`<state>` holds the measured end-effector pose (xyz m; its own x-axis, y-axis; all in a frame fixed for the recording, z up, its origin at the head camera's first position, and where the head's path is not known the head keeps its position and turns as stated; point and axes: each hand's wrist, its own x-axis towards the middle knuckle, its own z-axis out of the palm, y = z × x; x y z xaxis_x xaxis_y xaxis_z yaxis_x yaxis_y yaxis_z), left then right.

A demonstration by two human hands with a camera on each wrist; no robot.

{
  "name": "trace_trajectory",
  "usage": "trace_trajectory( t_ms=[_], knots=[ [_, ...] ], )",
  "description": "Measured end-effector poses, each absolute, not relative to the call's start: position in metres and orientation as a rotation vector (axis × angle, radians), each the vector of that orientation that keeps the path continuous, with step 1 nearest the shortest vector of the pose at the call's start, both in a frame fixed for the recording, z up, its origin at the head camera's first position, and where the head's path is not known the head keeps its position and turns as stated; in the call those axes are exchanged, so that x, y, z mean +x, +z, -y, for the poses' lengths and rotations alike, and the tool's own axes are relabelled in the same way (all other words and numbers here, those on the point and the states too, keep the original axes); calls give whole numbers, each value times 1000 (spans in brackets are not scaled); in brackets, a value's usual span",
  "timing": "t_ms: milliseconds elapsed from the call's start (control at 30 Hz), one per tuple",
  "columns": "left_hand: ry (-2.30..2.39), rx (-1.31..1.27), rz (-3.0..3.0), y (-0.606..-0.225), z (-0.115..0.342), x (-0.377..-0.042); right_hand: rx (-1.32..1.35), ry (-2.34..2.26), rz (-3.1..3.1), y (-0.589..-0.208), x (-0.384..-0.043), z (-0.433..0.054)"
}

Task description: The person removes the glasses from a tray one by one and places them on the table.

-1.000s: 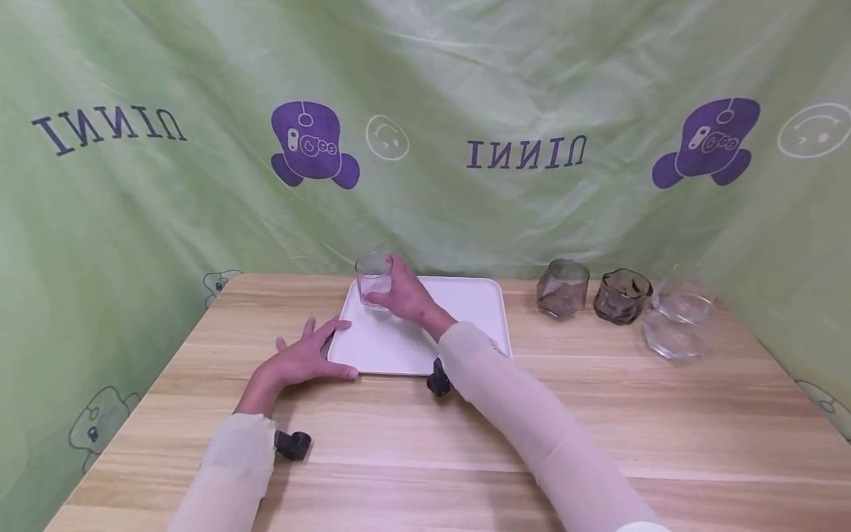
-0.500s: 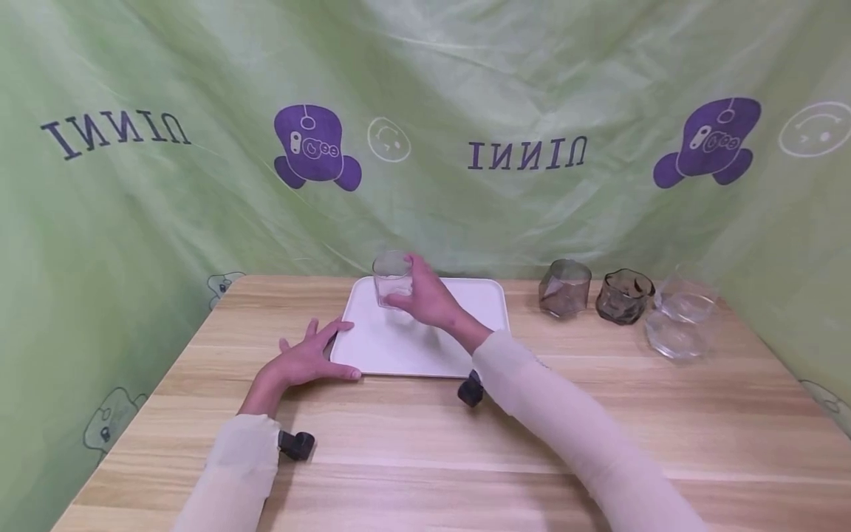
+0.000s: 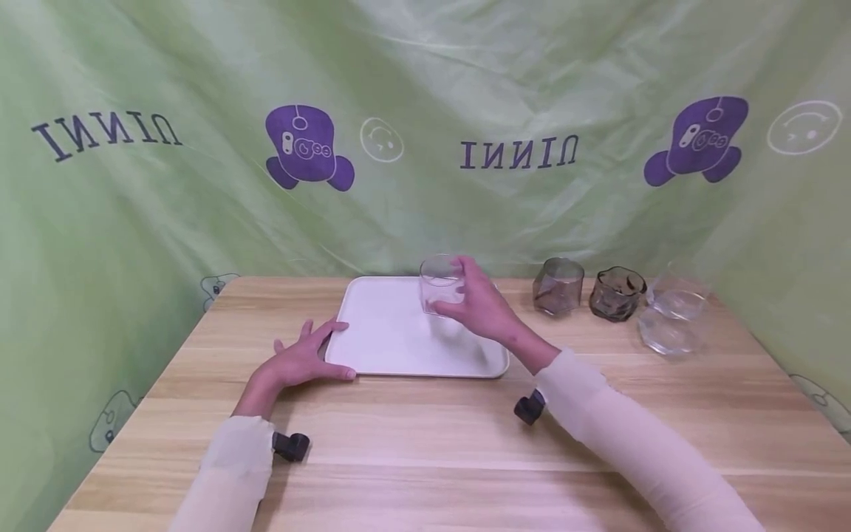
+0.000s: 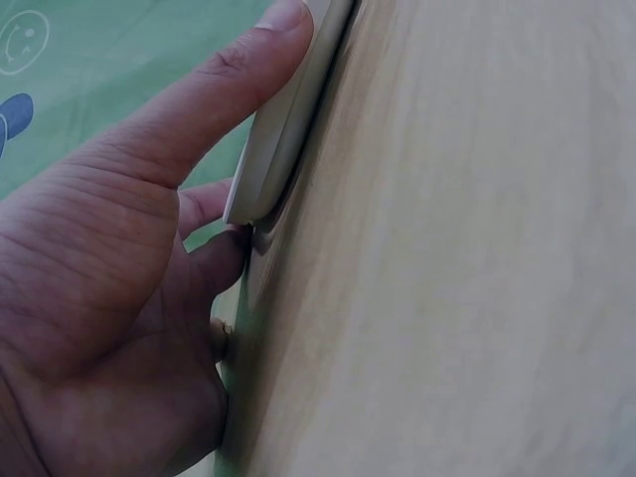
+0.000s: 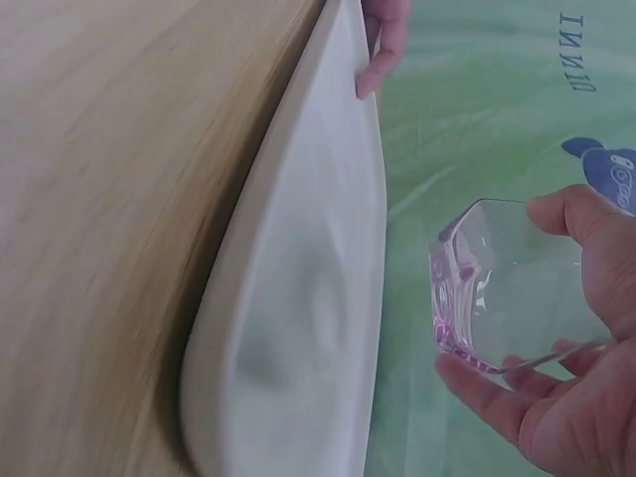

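In the head view, my right hand (image 3: 486,304) grips a clear drinking glass (image 3: 435,292) by its side, over the right half of a white tray (image 3: 382,343). The right wrist view shows the glass (image 5: 517,288) with angular sides, held between thumb and fingers, apart from the tray surface (image 5: 303,328). My left hand (image 3: 295,363) touches the tray's front left corner, its thumb along the front edge and its fingers spread at the left edge. In the left wrist view the thumb of that hand (image 4: 119,258) lies against the tray's rim (image 4: 288,119).
Right of the tray stand a grey tinted glass (image 3: 558,288) and a dark brown wavy glass (image 3: 617,294). Further right are clear glasses (image 3: 671,332), their outlines faint. A green printed curtain (image 3: 425,199) rises behind the wooden table (image 3: 412,458).
My right hand has carried the clear glass rightward, from the tray's left back part to over its right half. My left hand stays at the tray's corner.
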<state>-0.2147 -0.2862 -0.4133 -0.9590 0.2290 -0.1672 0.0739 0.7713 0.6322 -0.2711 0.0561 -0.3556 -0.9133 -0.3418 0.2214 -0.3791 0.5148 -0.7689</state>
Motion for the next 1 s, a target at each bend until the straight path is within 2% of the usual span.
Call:
trace_trajectory(
  t_ms=[367,633,1000],
  knots=[
    [955,245,-2739,-414,288,-215,575,1343,2707,-353,-255,-116],
    [950,238,-2732,-415,287,-215,485,1486,2725,-358,-242,-156],
    [957,241,-2726,-413,286,-214,349,1295,2805,-354,-224,-211]
  ],
)
